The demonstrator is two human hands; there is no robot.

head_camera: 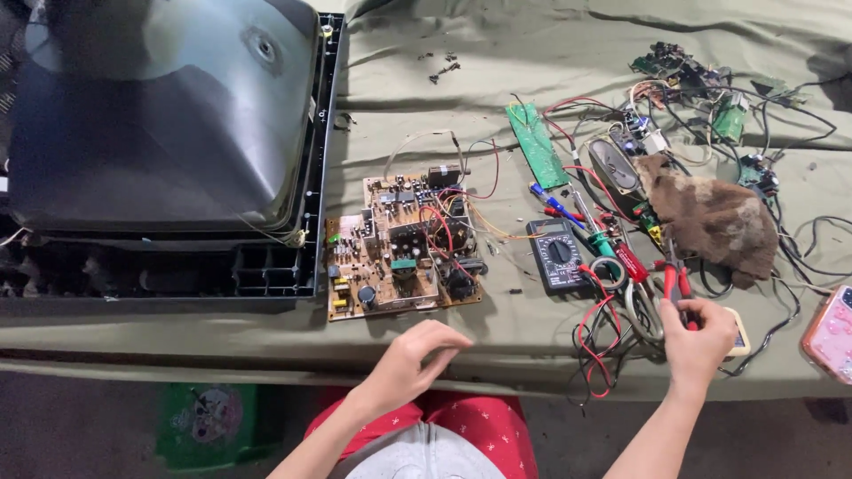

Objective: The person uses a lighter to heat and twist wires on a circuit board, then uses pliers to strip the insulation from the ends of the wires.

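A brown circuit board (404, 248) crowded with parts and red wires lies on the green cloth, next to a picture tube (160, 115) resting face down in its black frame. My left hand (417, 355) hovers at the table's near edge just below the board, fingers curled and apart, holding nothing. My right hand (697, 333) rests at the near right, fingers closed around the red handles of pliers (674, 284). A black multimeter (556, 255) with red and black leads lies between my hands.
A green circuit strip (537, 145), an oval speaker (614, 166), a brown rag (710, 217), screwdrivers (612, 248), small boards and tangled wires crowd the right side. A pink phone (832, 333) lies at the far right edge. Small screws (441, 66) sit at the back.
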